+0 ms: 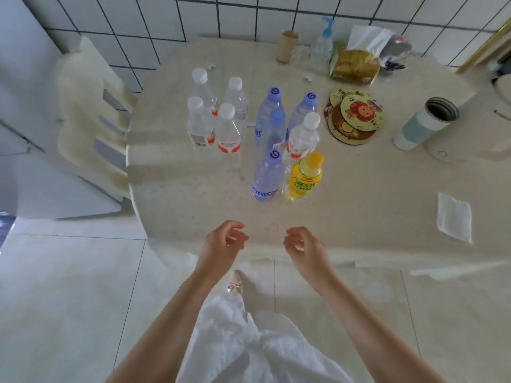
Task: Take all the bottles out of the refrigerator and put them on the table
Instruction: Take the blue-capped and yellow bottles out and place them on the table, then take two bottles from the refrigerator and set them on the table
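Several bottles stand upright on the beige table (pixel 359 205). A cluster of clear water bottles with white caps (pixel 218 117) is at the left. Purple-capped bottles (pixel 272 114) stand in the middle, with one more purple-capped bottle (pixel 266 175) nearest me. A yellow drink bottle (pixel 305 176) stands right beside it, and a white-capped bottle (pixel 304 136) is just behind. My left hand (pixel 222 244) and my right hand (pixel 302 247) hover over the table's front edge, both empty with fingers loosely curled and apart. The refrigerator is not in view.
Round cartoon coasters (pixel 354 117), a teal-and-white tumbler (pixel 425 124), a tissue pack (pixel 356 62), a pump bottle (pixel 322 48) and a cardboard tube (pixel 287 47) sit at the back and right. A folded white napkin (pixel 453 221) lies at right. A cream chair (pixel 91 114) stands left of the table.
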`<state>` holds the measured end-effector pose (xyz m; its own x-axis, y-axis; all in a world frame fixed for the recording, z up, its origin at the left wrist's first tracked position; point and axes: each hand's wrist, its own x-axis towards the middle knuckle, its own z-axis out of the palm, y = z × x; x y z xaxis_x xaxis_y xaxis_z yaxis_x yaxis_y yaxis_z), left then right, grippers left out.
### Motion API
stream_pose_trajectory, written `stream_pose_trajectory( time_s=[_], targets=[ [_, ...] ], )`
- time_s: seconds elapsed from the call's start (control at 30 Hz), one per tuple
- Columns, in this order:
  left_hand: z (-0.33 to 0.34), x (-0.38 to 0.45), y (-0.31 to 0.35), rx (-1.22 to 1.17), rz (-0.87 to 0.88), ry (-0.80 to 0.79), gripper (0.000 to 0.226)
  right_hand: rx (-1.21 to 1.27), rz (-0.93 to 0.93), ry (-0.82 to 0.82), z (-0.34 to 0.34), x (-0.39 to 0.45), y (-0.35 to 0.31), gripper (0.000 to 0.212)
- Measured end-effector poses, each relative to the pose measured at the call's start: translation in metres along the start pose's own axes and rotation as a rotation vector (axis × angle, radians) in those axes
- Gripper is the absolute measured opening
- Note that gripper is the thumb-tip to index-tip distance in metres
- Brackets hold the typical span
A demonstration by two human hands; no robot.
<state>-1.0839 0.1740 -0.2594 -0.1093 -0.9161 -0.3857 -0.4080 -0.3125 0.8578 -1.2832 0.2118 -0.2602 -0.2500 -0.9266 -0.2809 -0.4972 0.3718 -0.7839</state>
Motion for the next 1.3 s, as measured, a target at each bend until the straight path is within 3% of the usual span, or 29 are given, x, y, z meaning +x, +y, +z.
stream_pose_trajectory(
  time_s=[0.33, 0.53, 0.67, 0.87, 1.1, 1.3],
  targets=[
    [0.003, -0.168, -0.049, 0.022, -0.117, 0.281, 0.017, -0.11, -0.164, -0.373, 0.015, -0.103, 0.004, 0.027],
    [-0.02, -0.251, -0.083, 0.031, -0.247, 0.392, 0.026, -0.185, -0.277, -0.658, 0.055, -0.158, -0.017, 0.024],
    [-0.047, -0.286, -0.109, 0.003, -0.277, 0.51, 0.019, -0.239, -0.364, -0.785, 0.097, -0.189, -0.042, 0.025],
    [-0.113, -0.344, -0.165, -0.014, -0.316, 0.637, 0.018, -0.327, -0.478, -0.92, 0.188, -0.238, -0.09, 0.026],
    [-0.221, -0.438, -0.249, -0.056, -0.488, 0.801, 0.019, -0.393, -0.586, -1.063, 0.317, -0.313, -0.152, 0.024],
    [-0.302, -0.479, -0.296, -0.113, -0.547, 0.915, 0.016, -0.396, -0.596, -1.09, 0.39, -0.352, -0.194, 0.025]
  ],
)
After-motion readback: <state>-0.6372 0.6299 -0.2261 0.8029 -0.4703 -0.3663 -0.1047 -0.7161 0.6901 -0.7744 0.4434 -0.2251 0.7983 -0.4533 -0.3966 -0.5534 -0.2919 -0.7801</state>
